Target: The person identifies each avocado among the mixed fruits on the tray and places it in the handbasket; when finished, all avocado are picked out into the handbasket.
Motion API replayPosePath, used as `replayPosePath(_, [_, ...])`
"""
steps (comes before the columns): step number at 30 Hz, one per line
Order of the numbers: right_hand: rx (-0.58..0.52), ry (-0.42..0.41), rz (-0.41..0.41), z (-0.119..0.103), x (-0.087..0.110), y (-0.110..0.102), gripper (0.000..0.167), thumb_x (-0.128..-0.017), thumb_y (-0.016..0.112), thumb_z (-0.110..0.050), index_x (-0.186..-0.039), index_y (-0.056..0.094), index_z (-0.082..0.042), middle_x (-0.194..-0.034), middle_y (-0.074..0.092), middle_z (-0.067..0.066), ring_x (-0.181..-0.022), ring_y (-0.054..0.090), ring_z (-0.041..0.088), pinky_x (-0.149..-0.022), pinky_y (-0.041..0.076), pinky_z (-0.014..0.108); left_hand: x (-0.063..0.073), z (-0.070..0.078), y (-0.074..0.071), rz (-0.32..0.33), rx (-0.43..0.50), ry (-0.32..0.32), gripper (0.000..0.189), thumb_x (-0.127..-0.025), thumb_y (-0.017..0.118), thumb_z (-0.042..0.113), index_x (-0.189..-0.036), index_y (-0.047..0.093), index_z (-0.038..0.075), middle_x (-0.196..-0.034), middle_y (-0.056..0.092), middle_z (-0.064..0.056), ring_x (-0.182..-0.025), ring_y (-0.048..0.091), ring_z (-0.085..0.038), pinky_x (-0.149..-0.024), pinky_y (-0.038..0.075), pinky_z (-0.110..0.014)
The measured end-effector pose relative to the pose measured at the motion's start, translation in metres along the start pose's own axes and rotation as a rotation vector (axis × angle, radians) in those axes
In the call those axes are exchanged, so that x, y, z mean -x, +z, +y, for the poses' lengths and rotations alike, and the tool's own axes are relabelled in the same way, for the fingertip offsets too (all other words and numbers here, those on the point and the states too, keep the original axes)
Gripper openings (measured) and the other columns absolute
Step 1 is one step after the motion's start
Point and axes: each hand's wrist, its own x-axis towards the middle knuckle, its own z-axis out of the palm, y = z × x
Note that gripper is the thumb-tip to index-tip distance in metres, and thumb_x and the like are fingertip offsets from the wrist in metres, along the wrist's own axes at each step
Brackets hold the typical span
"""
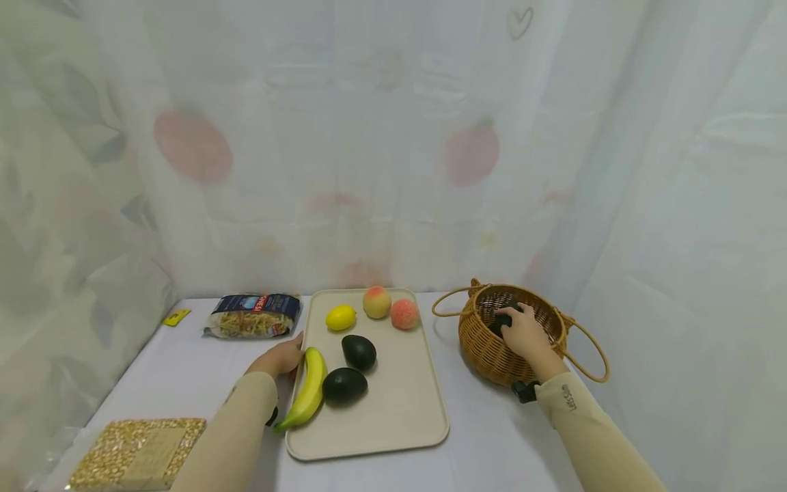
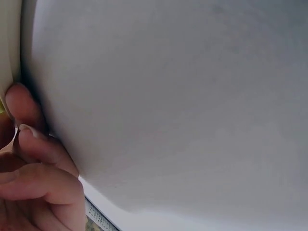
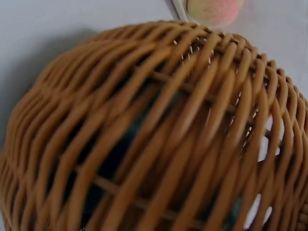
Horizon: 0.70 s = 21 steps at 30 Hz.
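My right hand (image 1: 525,333) reaches into a wicker basket (image 1: 492,355) on the right and grips a dark green avocado (image 1: 501,322) inside it. In the right wrist view the basket's woven wall (image 3: 192,120) fills most of the picture and hides the fingers. At the left rim of a beige tray (image 1: 399,410), my left hand (image 1: 285,357) holds the edge, its curled fingers (image 2: 45,185) close against the rim in the left wrist view. On the tray beside that hand lies a banana (image 1: 312,389), with two avocados (image 1: 359,352) to its right.
A lemon (image 1: 341,317) and two peaches (image 1: 377,302) lie along the tray's far end. A pasta bag (image 1: 253,316) stands behind the left hand, and a small yellow packet (image 1: 176,317) farther left. Near the front left lies a bag of yellow grains (image 1: 117,447). The basket's handles (image 1: 596,352) stick outward.
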Motion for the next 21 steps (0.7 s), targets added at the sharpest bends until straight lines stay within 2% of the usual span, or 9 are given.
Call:
replayPosePath(2, [0.005,0.004,-0.053,0.0013,-0.0011,-0.0016,0.045,-0.106,0.047,-0.008,-0.151,0.055,-0.005,-0.162,0.015,0.039,-0.054,0.05,0.022,-0.052,0.042,0.035,-0.0003,0.0004,0.0013,0.001,0.007,-0.007,0.064,-0.112,0.037,0.014,-0.166,0.006,0.0,-0.06,0.059,-0.011,-0.047,0.046,-0.017,-0.052,0.041,-0.03])
replayPosePath(4, [0.033,-0.009,-0.099,0.0001,-0.0024,-0.0039,0.045,-0.108,0.045,-0.008,-0.151,0.054,-0.003,-0.161,0.017,0.041,-0.079,0.066,0.036,-0.063,0.05,0.042,-0.0015,-0.0002,0.0016,0.004,-0.001,-0.012,0.064,-0.112,0.037,0.015,-0.166,0.006,0.0,-0.061,0.059,-0.011,-0.047,0.047,-0.018,-0.053,0.042,-0.03])
replayPosePath(5, [0.051,-0.021,-0.117,-0.0007,-0.0035,-0.0047,0.044,-0.108,0.044,-0.008,-0.151,0.053,-0.003,-0.161,0.017,0.042,-0.097,0.067,0.043,-0.072,0.054,0.048,-0.002,-0.0004,0.0016,0.006,-0.004,-0.014,0.064,-0.112,0.037,0.015,-0.166,0.006,0.0,-0.061,0.059,-0.011,-0.048,0.047,-0.018,-0.054,0.042,-0.031])
replayPosePath(7, [0.084,-0.048,-0.146,-0.0017,-0.0045,-0.0058,0.043,-0.109,0.043,-0.009,-0.151,0.054,-0.001,-0.161,0.019,0.042,-0.134,0.048,0.054,-0.093,0.05,0.061,-0.0028,-0.0005,0.0013,0.007,-0.006,-0.015,0.065,-0.112,0.037,0.016,-0.166,0.006,0.0,-0.062,0.059,-0.011,-0.049,0.048,-0.018,-0.057,0.044,-0.032])
replayPosePath(9, [0.107,-0.075,-0.157,-0.0017,-0.0046,-0.006,0.042,-0.11,0.043,-0.01,-0.148,0.056,0.0,-0.16,0.024,0.041,-0.149,0.021,0.057,-0.108,0.036,0.071,-0.0032,0.0002,0.0009,0.007,-0.008,-0.011,0.065,-0.112,0.038,0.016,-0.166,0.006,0.0,-0.062,0.059,-0.011,-0.05,0.048,-0.019,-0.06,0.045,-0.034])
replayPosePath(11, [0.115,-0.089,-0.165,-0.0005,-0.0047,-0.0056,0.041,-0.11,0.043,-0.01,-0.147,0.058,0.001,-0.159,0.028,0.04,-0.152,0.015,0.055,-0.112,0.028,0.072,-0.0034,0.0009,0.0009,0.004,-0.008,-0.007,0.066,-0.111,0.039,0.016,-0.166,0.007,0.001,-0.063,0.059,-0.011,-0.051,0.048,-0.019,-0.061,0.046,-0.035])
replayPosePath(13, [0.123,-0.096,-0.159,0.0007,-0.0046,-0.0053,0.04,-0.11,0.044,-0.011,-0.144,0.061,0.0,-0.157,0.034,0.039,-0.151,0.019,0.055,-0.113,0.026,0.072,-0.0038,0.0015,0.0007,0.0,-0.005,-0.007,0.066,-0.111,0.039,0.016,-0.166,0.007,0.001,-0.063,0.059,-0.011,-0.051,0.048,-0.019,-0.062,0.047,-0.035])
replayPosePath(17, [0.11,-0.101,-0.146,0.0008,-0.0048,-0.0041,0.038,-0.109,0.045,-0.01,-0.141,0.064,-0.001,-0.151,0.045,0.037,-0.139,0.043,0.052,-0.107,0.039,0.065,-0.0037,0.002,0.0003,0.003,-0.013,-0.018,0.065,-0.111,0.038,0.016,-0.166,0.006,0.001,-0.063,0.059,-0.01,-0.051,0.048,-0.019,-0.063,0.046,-0.035])
replayPosePath(21, [0.105,-0.104,-0.081,-0.0018,-0.0027,-0.0005,0.038,-0.109,0.049,-0.01,-0.143,0.062,-0.003,-0.148,0.048,0.036,-0.114,0.058,0.046,-0.089,0.047,0.058,-0.0032,0.0022,0.0005,0.003,-0.017,-0.032,0.065,-0.111,0.037,0.016,-0.166,0.005,0.001,-0.062,0.059,-0.011,-0.05,0.047,-0.019,-0.062,0.045,-0.034])
